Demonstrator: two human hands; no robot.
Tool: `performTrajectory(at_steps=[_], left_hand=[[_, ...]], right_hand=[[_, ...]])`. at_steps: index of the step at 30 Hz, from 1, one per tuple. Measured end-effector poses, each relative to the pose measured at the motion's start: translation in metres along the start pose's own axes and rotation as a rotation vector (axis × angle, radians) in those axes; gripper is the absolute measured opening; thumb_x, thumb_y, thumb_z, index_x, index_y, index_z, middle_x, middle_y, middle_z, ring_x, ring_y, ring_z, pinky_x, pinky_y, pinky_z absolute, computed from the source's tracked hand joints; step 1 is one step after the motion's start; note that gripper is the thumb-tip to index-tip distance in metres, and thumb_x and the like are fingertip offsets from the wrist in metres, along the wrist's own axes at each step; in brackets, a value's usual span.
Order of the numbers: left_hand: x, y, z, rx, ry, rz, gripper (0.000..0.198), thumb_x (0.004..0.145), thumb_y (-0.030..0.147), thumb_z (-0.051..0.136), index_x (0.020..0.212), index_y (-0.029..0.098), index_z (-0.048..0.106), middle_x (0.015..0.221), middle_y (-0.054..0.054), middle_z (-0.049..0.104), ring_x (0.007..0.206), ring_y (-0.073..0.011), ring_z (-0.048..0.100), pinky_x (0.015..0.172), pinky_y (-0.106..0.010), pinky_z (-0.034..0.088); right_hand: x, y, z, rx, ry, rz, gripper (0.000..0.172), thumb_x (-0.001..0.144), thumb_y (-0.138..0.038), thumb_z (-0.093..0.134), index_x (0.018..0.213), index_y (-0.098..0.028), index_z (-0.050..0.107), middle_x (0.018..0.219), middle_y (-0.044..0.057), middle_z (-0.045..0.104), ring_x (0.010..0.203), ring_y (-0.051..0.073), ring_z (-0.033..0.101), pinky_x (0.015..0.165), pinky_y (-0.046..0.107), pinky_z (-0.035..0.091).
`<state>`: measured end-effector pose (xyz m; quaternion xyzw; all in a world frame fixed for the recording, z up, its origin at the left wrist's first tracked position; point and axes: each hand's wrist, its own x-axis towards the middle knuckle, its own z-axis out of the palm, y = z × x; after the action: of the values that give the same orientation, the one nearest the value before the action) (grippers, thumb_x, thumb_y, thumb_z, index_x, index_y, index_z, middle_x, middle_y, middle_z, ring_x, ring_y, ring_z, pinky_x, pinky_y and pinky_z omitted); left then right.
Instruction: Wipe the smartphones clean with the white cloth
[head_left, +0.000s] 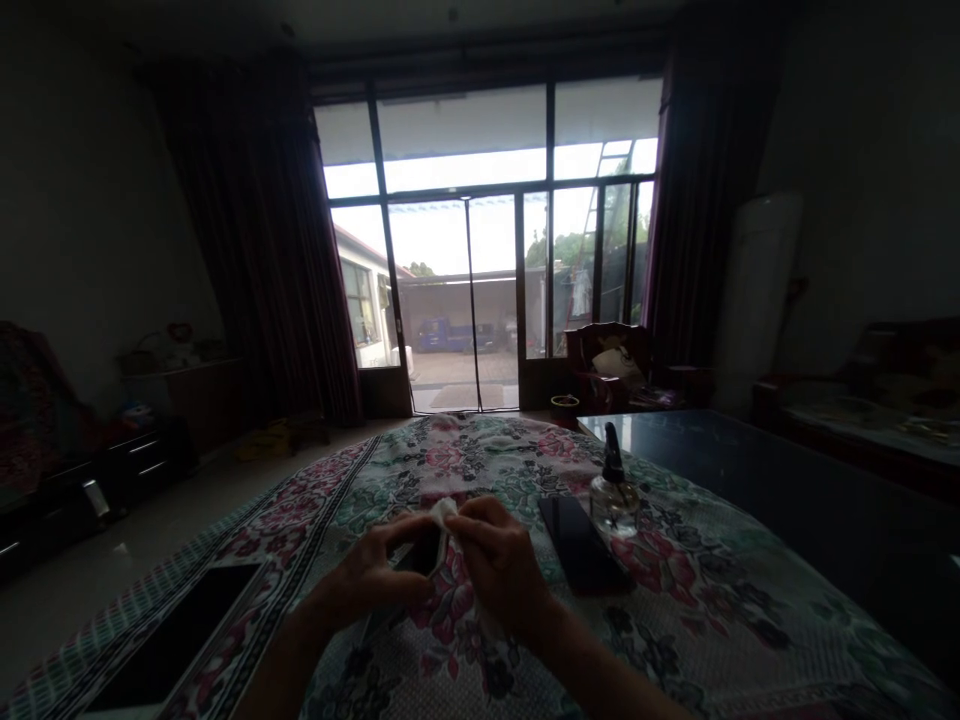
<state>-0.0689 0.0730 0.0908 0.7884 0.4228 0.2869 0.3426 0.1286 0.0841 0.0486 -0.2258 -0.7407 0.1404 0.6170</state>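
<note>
My left hand (373, 577) is closed around a small dark phone (424, 551), held just above the flowered cloth (675, 600). My right hand (501, 562) pinches a small white cloth (442, 512) against the phone's upper edge. A second dark phone (581, 545) lies flat on the flowered cloth to the right of my hands. Beside it stands a small clear spray bottle (613, 490) with a dark nozzle.
A large dark tablet (176, 640) lies at the near left on the flowered cloth. A dark glossy table (787, 490) adjoins on the right. Glass doors (465, 300) lie ahead, a wooden armchair (607, 365) near them, a low cabinet (112, 460) on the left.
</note>
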Motion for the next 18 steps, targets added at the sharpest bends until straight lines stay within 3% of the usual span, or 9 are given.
performTrajectory(at_steps=[8,18], left_hand=[[-0.004,-0.009,-0.004,-0.123,0.077,0.019,0.052,0.069,0.025,0.065,0.121,0.024,0.065,0.115,-0.003,0.066,0.112,-0.0273,0.055,0.099,-0.037,0.042],[0.003,0.0,0.007,-0.021,-0.001,-0.018,0.054,0.064,0.021,0.068,0.117,0.028,0.067,0.116,0.001,0.065,0.108,-0.0248,0.057,0.095,-0.032,0.044]], right_hand=[[0.0,-0.022,0.005,0.077,-0.038,-0.036,0.033,0.088,-0.01,0.05,0.105,-0.027,0.073,0.092,0.004,0.061,0.084,0.015,0.061,0.073,0.03,0.053],[-0.009,0.008,0.002,-0.008,0.043,0.115,0.026,0.089,-0.015,0.053,0.098,-0.024,0.075,0.09,0.005,0.062,0.084,0.016,0.062,0.072,0.026,0.052]])
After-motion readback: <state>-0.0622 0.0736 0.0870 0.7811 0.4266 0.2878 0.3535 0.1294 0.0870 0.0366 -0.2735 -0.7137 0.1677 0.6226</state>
